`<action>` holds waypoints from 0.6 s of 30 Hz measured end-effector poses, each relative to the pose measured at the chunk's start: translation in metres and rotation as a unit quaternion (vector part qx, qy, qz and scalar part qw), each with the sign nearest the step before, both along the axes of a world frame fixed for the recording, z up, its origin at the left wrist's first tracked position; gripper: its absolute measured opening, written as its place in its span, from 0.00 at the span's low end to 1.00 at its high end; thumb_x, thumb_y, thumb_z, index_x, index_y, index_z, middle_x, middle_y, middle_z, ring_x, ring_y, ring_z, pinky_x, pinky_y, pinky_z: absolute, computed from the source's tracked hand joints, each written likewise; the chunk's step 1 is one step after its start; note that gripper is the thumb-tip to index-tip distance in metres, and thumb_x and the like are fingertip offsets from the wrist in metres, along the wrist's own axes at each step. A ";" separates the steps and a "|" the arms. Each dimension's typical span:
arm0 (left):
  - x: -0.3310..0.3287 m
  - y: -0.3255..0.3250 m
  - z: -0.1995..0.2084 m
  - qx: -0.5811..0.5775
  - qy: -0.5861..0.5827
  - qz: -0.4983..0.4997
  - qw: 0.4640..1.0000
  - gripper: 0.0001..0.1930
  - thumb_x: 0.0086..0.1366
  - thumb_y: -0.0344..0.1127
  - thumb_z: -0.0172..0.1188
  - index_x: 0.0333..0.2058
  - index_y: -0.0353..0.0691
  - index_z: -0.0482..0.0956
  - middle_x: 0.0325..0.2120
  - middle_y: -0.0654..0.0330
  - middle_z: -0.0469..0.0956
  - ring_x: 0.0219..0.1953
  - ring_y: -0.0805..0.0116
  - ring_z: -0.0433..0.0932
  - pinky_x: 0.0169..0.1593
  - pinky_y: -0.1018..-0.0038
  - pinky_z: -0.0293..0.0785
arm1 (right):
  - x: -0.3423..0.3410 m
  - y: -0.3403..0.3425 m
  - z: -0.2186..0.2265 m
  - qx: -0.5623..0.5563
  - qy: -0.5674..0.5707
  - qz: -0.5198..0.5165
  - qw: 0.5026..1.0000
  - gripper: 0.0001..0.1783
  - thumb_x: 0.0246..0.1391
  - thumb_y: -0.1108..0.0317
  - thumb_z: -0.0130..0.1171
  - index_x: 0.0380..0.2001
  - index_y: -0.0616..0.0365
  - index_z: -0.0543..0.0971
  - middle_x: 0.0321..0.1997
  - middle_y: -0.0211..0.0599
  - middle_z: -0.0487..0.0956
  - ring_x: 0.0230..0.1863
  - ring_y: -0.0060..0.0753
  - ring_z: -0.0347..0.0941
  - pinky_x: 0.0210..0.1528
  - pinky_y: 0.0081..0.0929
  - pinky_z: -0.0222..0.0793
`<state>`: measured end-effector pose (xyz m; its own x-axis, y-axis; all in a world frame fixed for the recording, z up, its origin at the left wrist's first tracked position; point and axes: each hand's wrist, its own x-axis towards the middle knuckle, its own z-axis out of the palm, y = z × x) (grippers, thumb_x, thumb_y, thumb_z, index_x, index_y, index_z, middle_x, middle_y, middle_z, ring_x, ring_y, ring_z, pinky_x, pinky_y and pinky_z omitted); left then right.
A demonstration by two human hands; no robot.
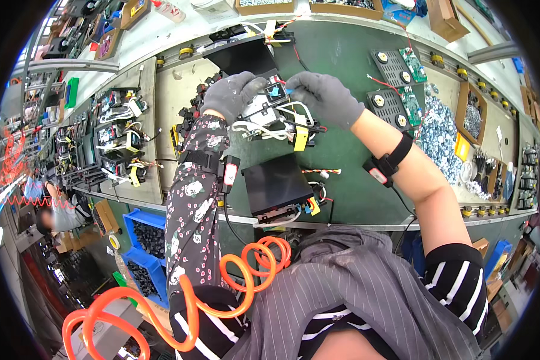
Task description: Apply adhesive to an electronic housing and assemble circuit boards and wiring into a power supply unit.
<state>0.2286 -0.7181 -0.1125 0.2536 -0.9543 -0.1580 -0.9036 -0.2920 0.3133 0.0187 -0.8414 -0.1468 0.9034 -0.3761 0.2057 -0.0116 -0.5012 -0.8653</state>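
An electronic assembly (264, 111) with a white body, white and black cables and a yellow tag (301, 138) lies on the green bench top. My left hand (231, 96), in a grey glove, is curled against its far left side, fingertips at the upper edge; whether they grip a part is hidden. Across from it, my gloved right hand (327, 97) has thumb and forefinger pinched together by the assembly's small black square part (276, 92). A bit of blue shows at those fingertips, too small to name. A black-panelled unit (276, 185) lies nearer me; another black panel (241, 55) stands beyond my left hand.
Black slotted plates with green circuit boards (411, 107) lie to the right, beside a heap of small metallic parts (441, 135). More wired assemblies (121, 135) line the left. An orange coiled hose (189, 300) hangs near my left arm. Blue bins (145, 231) stand lower left.
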 end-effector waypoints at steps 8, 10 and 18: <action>-0.008 0.007 0.010 -0.224 -0.009 -0.058 0.973 0.18 0.55 0.44 0.60 0.44 0.45 0.76 0.40 0.57 0.76 0.43 0.53 0.74 0.47 0.62 0.71 | 0.040 -0.006 0.007 0.069 0.018 -0.051 0.996 0.12 0.56 0.61 0.56 0.38 0.57 0.77 0.30 0.40 0.78 0.33 0.36 0.75 0.37 0.29 0.70; -0.012 0.010 0.019 -0.201 -0.084 -0.117 0.969 0.20 0.52 0.40 0.64 0.44 0.44 0.75 0.42 0.57 0.75 0.46 0.56 0.73 0.48 0.64 0.71 | 0.044 -0.009 0.002 0.073 0.019 -0.067 0.995 0.13 0.57 0.58 0.56 0.37 0.57 0.78 0.30 0.40 0.78 0.32 0.36 0.75 0.36 0.30 0.69; -0.032 0.007 0.015 -0.185 -0.259 -0.176 0.932 0.12 0.52 0.37 0.59 0.36 0.44 0.78 0.38 0.67 0.75 0.42 0.65 0.75 0.40 0.67 0.72 | 0.052 -0.004 0.011 0.041 0.049 -0.085 0.994 0.14 0.57 0.56 0.55 0.34 0.56 0.78 0.28 0.39 0.78 0.28 0.35 0.73 0.33 0.31 0.68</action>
<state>0.1964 -0.7113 -0.0974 -0.1339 -0.9575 0.2556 -0.9811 0.0918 -0.1701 0.0712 -0.8458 -0.1361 0.8396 -0.5372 0.0811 -0.1771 -0.4117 -0.8939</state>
